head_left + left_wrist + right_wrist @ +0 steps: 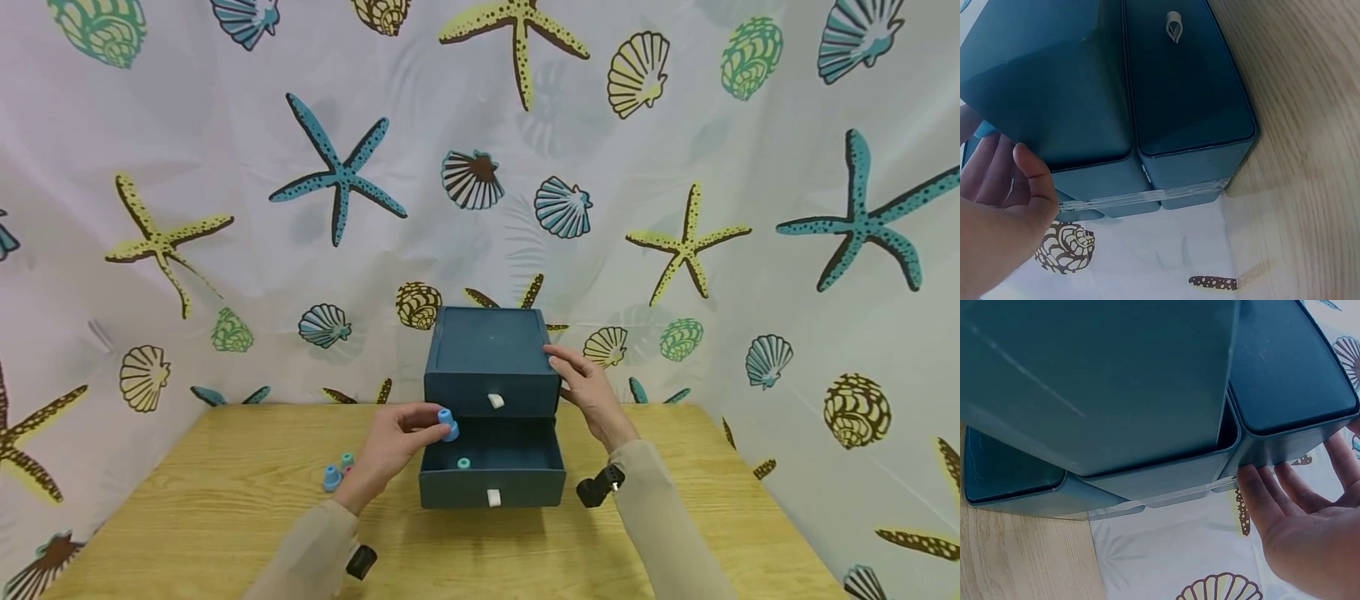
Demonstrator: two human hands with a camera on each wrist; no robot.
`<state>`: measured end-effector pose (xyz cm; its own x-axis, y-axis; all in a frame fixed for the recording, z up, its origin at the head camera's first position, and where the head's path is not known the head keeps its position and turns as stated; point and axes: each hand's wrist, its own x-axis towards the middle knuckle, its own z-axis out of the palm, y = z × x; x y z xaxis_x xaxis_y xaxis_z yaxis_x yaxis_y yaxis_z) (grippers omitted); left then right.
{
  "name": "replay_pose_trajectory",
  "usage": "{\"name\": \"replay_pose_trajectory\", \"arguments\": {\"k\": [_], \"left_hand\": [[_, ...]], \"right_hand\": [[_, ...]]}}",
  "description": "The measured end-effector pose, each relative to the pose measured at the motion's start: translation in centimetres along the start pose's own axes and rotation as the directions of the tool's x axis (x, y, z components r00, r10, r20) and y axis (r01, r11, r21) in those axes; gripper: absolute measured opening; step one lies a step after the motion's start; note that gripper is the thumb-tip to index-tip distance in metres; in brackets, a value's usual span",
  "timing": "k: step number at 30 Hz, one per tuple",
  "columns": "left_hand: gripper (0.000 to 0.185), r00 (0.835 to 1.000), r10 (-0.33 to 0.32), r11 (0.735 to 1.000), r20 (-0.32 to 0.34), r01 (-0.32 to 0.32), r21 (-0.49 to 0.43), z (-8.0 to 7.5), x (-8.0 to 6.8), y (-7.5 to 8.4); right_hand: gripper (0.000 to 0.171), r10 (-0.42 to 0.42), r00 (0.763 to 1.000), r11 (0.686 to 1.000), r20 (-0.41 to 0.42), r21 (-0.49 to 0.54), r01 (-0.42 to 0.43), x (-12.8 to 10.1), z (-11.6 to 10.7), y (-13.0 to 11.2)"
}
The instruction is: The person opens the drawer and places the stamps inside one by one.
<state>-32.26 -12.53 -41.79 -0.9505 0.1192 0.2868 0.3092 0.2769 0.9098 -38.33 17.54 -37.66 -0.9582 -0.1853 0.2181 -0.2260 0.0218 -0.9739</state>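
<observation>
Blue cap (447, 423) is being pinched by the left hand (395, 443) above the pulled-out lower drawer (491, 475), which is lying at its four o'clock. The drawer box (491, 360) is being steadied at its three o'clock side by the flat-fingered right hand (588, 392).

The dark teal two-drawer box (491, 367) looks like smooth, matt card or plastic (which of the two cannot be told), with a faint sheen on its flat panels and a strip of clear glossy tape along one edge. Its small white pull tabs (496, 401) look like soft ribbon. The pale wooden worktop (225, 500) shows fine grain under a smooth satin finish. The small blue cap (447, 423) seems smooth plastic. The seashell-printed backdrop (675, 167) is thin, creased sheet.
</observation>
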Motion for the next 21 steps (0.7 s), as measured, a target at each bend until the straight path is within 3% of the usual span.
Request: {"name": "replay_pose_trajectory", "arguments": {"k": [8, 21], "left_hand": [[0.029, 0.997, 0.071, 0.997, 0.017, -0.072, 0.005, 0.4, 0.4, -0.6], [0.025, 0.997, 0.082, 0.994, 0.011, -0.083, 0.065, 1.2, 0.5, -0.5]], "right_hand": [[0.041, 0.005, 1.0, 1.0, -0.002, 0.007, -0.005, 0.0, 0.0, -0.1], [0.042, 0.007, 1.0, 1.0, 0.007, 0.008, -0.007, 0.2, 0.0, 0.1]]}}
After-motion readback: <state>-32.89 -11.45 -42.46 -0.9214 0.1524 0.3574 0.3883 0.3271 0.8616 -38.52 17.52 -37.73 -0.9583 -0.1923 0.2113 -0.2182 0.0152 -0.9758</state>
